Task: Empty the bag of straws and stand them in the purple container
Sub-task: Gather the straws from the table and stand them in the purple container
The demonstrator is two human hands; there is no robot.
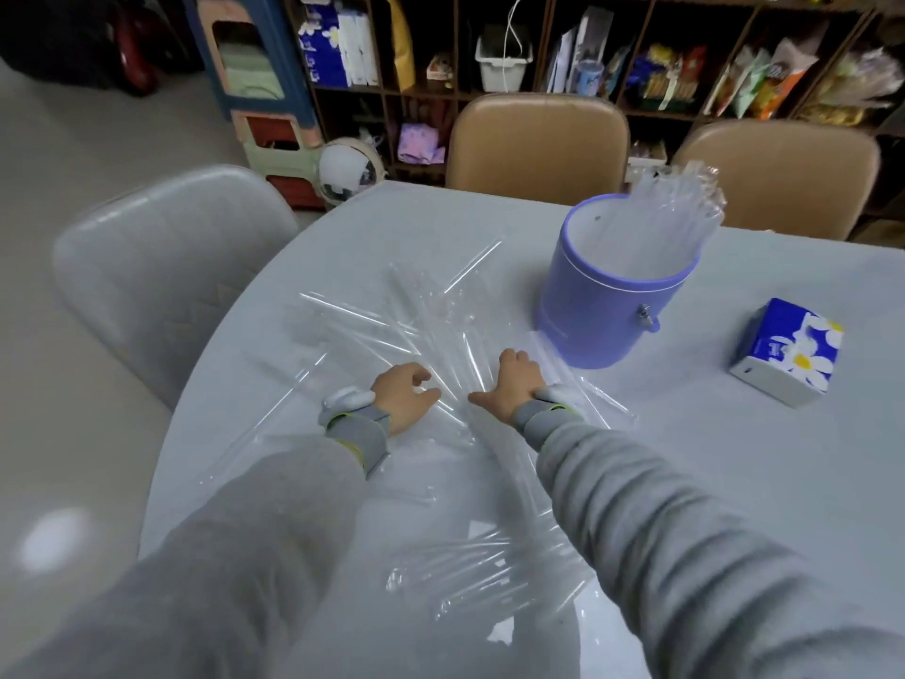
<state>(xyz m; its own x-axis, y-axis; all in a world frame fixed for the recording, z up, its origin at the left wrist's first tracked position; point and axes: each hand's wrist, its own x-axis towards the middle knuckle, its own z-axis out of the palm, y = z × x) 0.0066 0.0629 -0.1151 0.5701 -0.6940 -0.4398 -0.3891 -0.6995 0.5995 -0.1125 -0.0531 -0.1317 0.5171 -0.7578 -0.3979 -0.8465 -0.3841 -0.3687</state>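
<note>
Soft, even indoor light with a cool bluish cast falls on the pale tabletop (734,458); shadows are faint. Thin white glints run along the clear straws (372,330) just beyond the hands (406,392). A bright glare spot sits on the floor (54,539) far left of the hands. Wide-angle distortion bends the edges, the sleeves (685,546) nearest the camera blur, and the shelves (636,66) behind look soft.

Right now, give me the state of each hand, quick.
Left hand: fingers curled over the loose straws on the table; whether it grips any cannot be told.
Right hand: open, fingers flat on the straws.
</note>
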